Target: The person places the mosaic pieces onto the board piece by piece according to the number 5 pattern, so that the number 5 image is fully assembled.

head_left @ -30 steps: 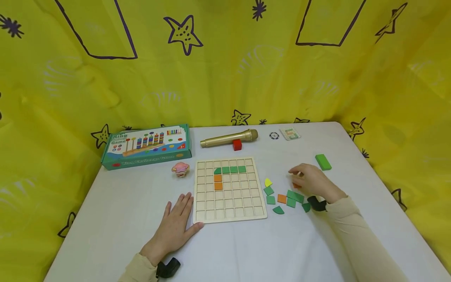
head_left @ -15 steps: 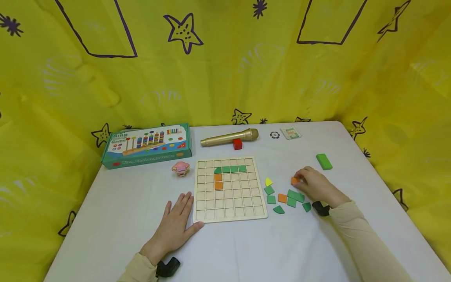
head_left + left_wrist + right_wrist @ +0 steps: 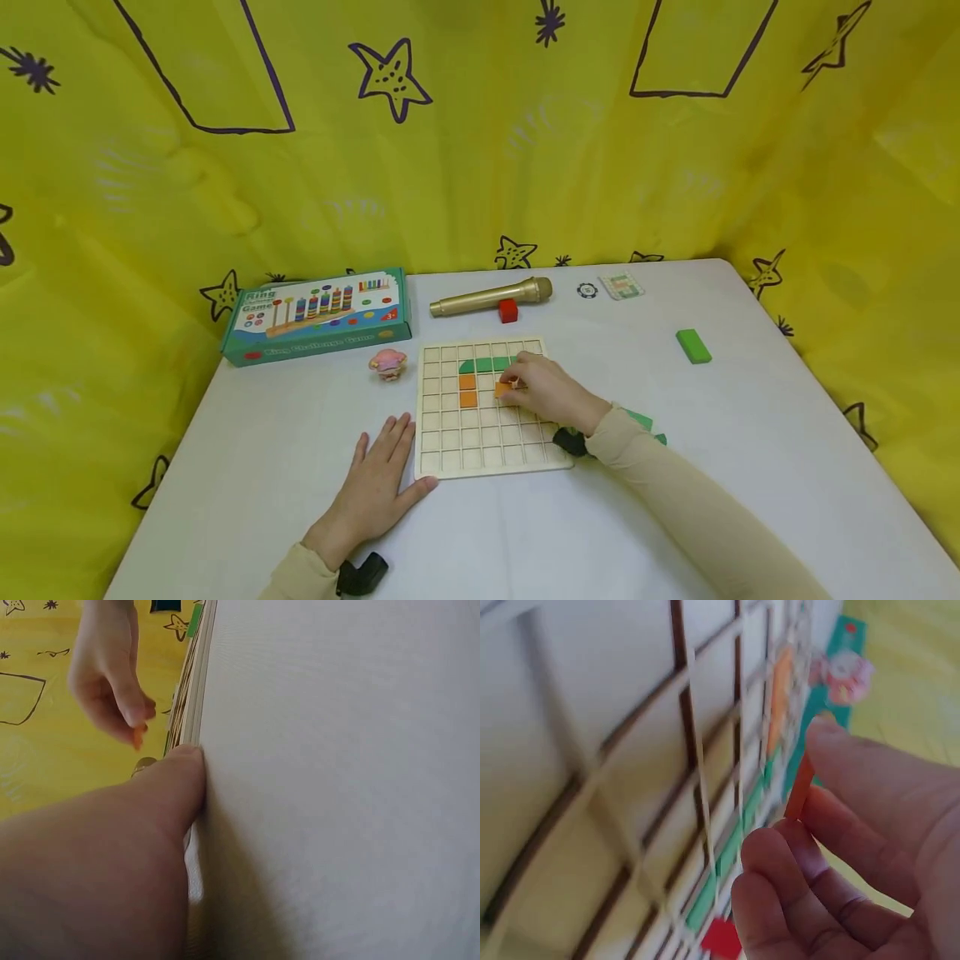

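My right hand point(image 3: 551, 390) pinches an orange square tile point(image 3: 503, 389) above the wooden grid board point(image 3: 480, 458). In the right wrist view the tile point(image 3: 800, 787) sits between thumb and fingers, apart from the board. Two orange tiles point(image 3: 468, 390) lie in neighbouring cells, one below the other, under a row of green tiles point(image 3: 487, 365) whose right end is hidden by my hand. My left hand point(image 3: 371, 487) lies flat on the table with fingers straight, its thumb at the board's lower left corner.
Behind the board lie a gold toy microphone point(image 3: 491, 298) and a red cube point(image 3: 508, 311). A pink figurine point(image 3: 387, 364) and a game box point(image 3: 318, 317) stand at left. A green block point(image 3: 693, 346) and a pattern card point(image 3: 621, 287) lie at right. My right forearm mostly covers loose green tiles point(image 3: 642, 419).
My right hand picked up the orange tile from right of the board and carried it left over the grid. My left hand has stayed in place.
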`<action>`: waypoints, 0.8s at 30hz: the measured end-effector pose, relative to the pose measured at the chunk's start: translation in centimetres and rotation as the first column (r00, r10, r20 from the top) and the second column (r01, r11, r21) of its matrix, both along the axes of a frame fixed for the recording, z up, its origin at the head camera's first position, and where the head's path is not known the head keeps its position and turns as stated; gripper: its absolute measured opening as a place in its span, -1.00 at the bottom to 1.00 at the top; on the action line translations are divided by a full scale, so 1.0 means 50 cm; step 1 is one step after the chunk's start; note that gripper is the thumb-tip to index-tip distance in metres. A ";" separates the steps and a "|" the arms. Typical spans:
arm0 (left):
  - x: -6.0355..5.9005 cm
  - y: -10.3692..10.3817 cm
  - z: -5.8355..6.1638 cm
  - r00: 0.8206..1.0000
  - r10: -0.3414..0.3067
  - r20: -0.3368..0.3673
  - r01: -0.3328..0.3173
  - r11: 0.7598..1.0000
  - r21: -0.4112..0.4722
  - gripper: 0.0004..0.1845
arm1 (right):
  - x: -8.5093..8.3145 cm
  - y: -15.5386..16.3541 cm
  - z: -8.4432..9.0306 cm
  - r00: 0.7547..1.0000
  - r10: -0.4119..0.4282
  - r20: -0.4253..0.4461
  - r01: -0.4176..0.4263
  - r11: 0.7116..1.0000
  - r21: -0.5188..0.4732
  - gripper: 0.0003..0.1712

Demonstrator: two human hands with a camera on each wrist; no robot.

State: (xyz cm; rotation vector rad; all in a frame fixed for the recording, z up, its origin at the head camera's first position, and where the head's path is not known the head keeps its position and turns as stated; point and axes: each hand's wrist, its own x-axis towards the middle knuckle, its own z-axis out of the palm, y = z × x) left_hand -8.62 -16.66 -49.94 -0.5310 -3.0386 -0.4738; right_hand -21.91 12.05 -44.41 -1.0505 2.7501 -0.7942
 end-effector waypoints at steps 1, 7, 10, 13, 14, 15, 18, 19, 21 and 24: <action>0.001 0.001 -0.001 1.000 -0.004 -0.001 0.004 1.000 0.002 -0.08 | 0.000 -0.013 -0.004 1.000 0.007 0.001 -0.007 1.000 0.018 -0.71; 0.001 0.000 -0.006 1.000 -0.012 -0.019 0.012 1.000 -0.007 -0.08 | -0.005 -0.059 -0.021 0.999 0.023 -0.024 -0.022 0.998 0.052 -0.84; 0.000 -0.002 -0.005 1.000 -0.009 -0.018 0.009 1.000 -0.010 -0.07 | -0.007 -0.067 -0.027 0.995 0.051 -0.081 -0.045 0.996 0.081 -0.87; 0.000 -0.002 -0.005 1.000 -0.008 -0.009 0.008 1.000 -0.016 -0.07 | -0.005 -0.066 -0.031 0.987 0.084 -0.139 -0.068 0.991 0.114 -0.90; 0.000 -0.003 -0.005 1.000 -0.008 -0.006 0.008 1.000 -0.017 -0.07 | -0.003 -0.064 -0.032 0.984 0.095 -0.148 -0.077 0.990 0.120 -0.91; 0.002 -0.003 -0.005 1.000 -0.005 0.002 0.005 1.000 -0.020 -0.06 | -0.002 -0.060 -0.032 0.982 0.107 -0.153 -0.090 0.989 0.119 -0.93; 0.003 -0.004 -0.007 1.000 0.001 0.005 -0.001 1.000 -0.025 -0.06 | 0.000 -0.041 -0.024 0.983 0.135 -0.121 -0.125 0.988 0.091 -0.92; 0.004 -0.004 -0.007 1.000 0.002 0.005 -0.002 1.000 -0.022 -0.06 | 0.001 -0.031 -0.019 0.986 0.133 -0.103 -0.126 0.989 0.074 -0.90; 0.004 -0.004 -0.007 1.000 0.004 0.003 -0.004 1.000 -0.019 -0.06 | -0.001 -0.004 -0.007 0.992 0.106 -0.073 -0.103 0.994 0.044 -0.86; 0.001 -0.003 -0.004 1.000 0.000 -0.004 0.000 1.000 -0.019 -0.06 | -0.012 0.049 0.013 1.000 0.022 -0.020 -0.022 1.000 0.001 -0.82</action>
